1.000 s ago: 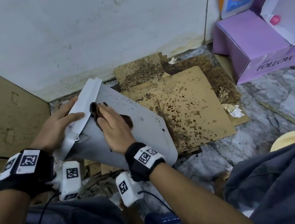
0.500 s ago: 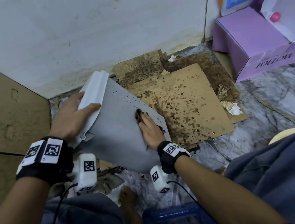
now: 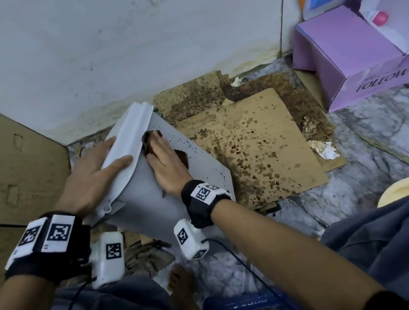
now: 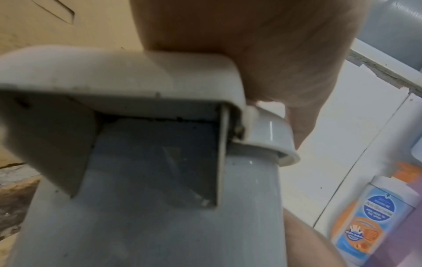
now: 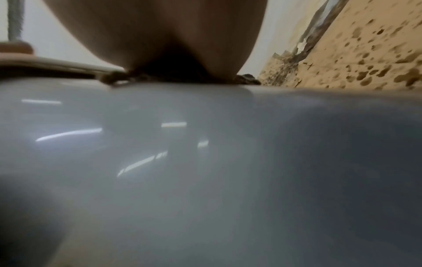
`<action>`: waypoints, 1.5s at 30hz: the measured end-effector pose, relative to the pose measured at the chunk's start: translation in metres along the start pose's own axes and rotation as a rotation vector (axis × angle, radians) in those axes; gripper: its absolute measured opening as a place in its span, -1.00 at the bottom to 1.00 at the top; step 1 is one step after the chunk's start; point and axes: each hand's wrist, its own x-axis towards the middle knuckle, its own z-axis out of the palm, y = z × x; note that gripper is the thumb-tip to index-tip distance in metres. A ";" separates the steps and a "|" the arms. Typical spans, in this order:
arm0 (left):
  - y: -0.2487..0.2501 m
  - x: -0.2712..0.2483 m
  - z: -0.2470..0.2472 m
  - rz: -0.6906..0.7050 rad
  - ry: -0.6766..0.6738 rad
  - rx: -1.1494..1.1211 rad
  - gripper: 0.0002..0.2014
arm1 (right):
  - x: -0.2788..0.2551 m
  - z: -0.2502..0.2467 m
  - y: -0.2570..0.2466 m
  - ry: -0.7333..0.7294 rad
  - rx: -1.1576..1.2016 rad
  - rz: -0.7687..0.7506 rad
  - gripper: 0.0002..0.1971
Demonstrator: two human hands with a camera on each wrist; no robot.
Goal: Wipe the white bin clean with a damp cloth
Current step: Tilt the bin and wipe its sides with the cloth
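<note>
Stained cardboard (image 3: 261,147); bin (image 3: 152,200) under both hands

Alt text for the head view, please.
A right hand presses a dark cloth flat against the speckled side of a tilted white bin, near its rim, which the left hand grips. Stained cardboard lies beneath.

A white wall (image 3: 133,47), stained yellow along its base, fills the view from ten to one o'clock. Below it lies a grey marbled floor (image 3: 389,137), partly covered at centre by brown-spattered cardboard sheets (image 3: 261,142). A purple box (image 3: 346,60) sits at two o'clock, a plain cardboard panel (image 3: 6,166) at nine.
</note>
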 end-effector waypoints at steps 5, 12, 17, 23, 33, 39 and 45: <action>-0.007 0.002 -0.001 -0.029 0.021 -0.012 -0.28 | 0.017 -0.002 0.017 -0.012 -0.053 0.030 -0.48; -0.011 0.004 -0.002 -0.073 0.045 -0.069 -0.35 | -0.006 0.005 0.033 0.061 -0.011 0.057 -0.52; -0.011 0.004 -0.006 -0.103 0.047 -0.088 -0.41 | -0.050 -0.014 0.104 0.113 -0.131 0.249 -0.52; -0.007 0.002 -0.005 -0.102 0.045 -0.091 -0.36 | -0.068 -0.023 0.128 0.150 -0.074 0.409 -0.51; -0.011 0.001 -0.005 -0.116 0.057 -0.126 -0.51 | -0.048 0.004 0.051 0.044 -0.024 0.014 -0.51; -0.011 0.000 -0.006 -0.149 0.093 -0.193 -0.58 | -0.078 -0.020 0.143 0.157 -0.127 0.343 -0.53; -0.015 -0.001 -0.006 -0.148 0.098 -0.175 -0.57 | -0.077 -0.018 0.132 0.150 -0.085 0.406 -0.53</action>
